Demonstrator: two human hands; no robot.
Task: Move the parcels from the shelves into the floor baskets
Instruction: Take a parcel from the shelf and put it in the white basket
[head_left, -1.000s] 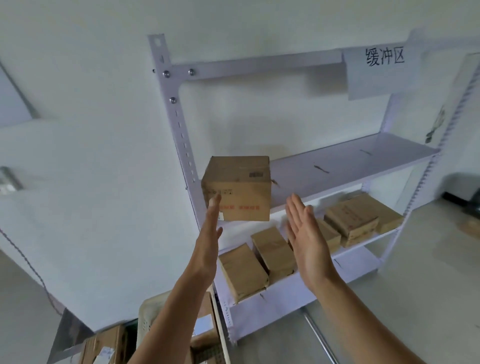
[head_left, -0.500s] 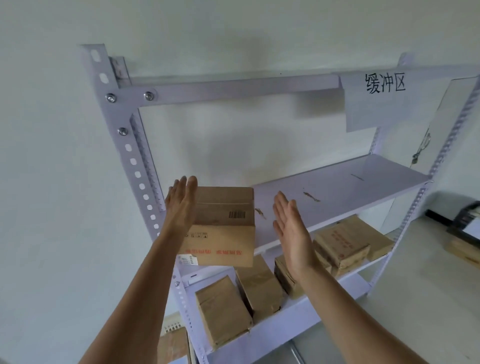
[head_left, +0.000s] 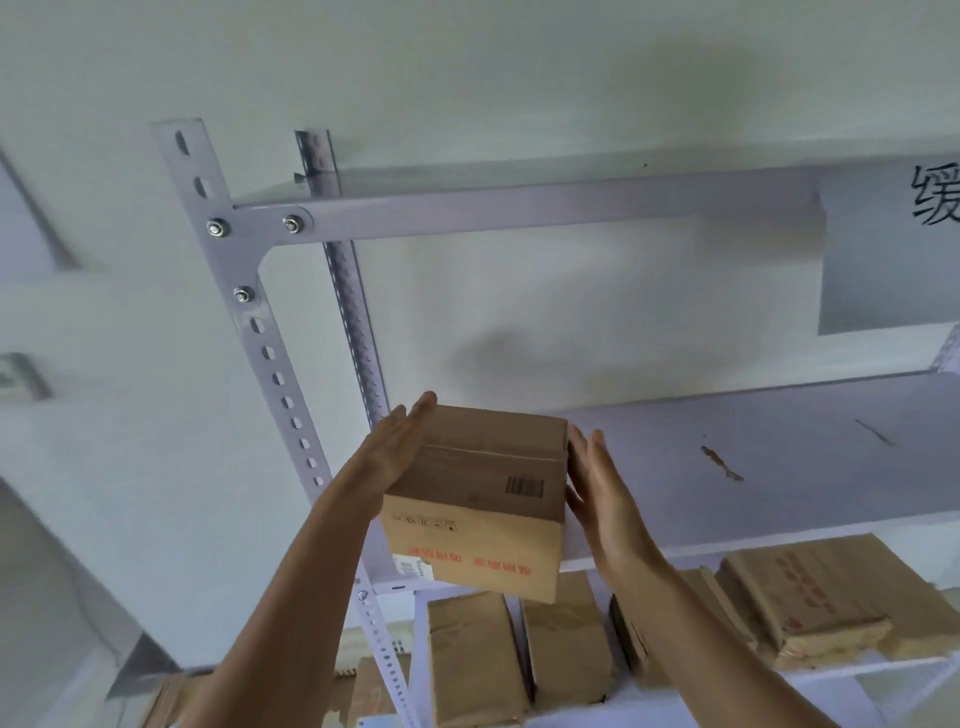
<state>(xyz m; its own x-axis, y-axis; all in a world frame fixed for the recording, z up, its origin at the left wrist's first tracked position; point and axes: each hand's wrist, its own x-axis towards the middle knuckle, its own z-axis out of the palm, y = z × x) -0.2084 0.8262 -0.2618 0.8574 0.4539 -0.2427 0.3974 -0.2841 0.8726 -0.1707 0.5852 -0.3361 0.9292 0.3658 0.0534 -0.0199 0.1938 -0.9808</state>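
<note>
Head view, centre of frame: cardboard parcel (head_left: 478, 499) at the left end of the middle shelf (head_left: 779, 467), front corner jutting past the shelf lip, likely for an easier lift. Left hand (head_left: 400, 447) laid flat on its left face, fingers straight and together. Right hand (head_left: 597, 488) likewise flat at the right face, fingers straight, touching or just short of it, hard to tell. Palms facing each other, evidently to clamp a box too wide for one hand. Judged as the grasp step, lift not yet begun. At lower centre and lower right, more wrapped parcels (head_left: 467, 660) lined up on the lower shelf (head_left: 904, 670), awaiting their turn. Floor baskets out of sight.
</note>
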